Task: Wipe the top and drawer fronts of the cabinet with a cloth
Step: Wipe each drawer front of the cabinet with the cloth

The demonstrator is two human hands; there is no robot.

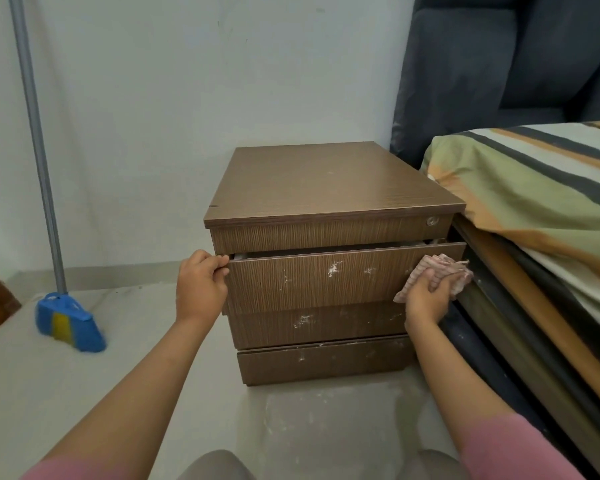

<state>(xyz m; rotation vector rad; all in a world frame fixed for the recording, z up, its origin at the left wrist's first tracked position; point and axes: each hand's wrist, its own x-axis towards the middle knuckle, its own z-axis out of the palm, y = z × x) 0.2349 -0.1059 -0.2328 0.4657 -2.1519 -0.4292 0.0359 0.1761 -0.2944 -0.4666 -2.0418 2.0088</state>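
**Drawer fronts under way, most marks still on**

Brown wood-grain cabinet [333, 258] sits on the floor against the wall, tight beside a bed with a striped sheet [541, 188]. Four fronts visible; second drawer [326, 282] pulled slightly out.

Left hand [201, 289] grips the left edge of that drawer front, fingers curled over its corner. Right hand [426, 299] is clenched on a pinkish striped cloth [440, 275], pressed against the drawer's right end.

Cabinet top [329, 181] looks mostly clean, one faint pale speck; judged wiped or near enough. White smears show mid-front on the second drawer, on the third drawer [312, 323] and on the bottom drawer [323, 358]. Judgement: early in the drawer-front stage; current drawer just begun, lower two untouched. Top front with lock [432, 221] looks clear.

Blue broom [66, 320] leans at left, well apart.
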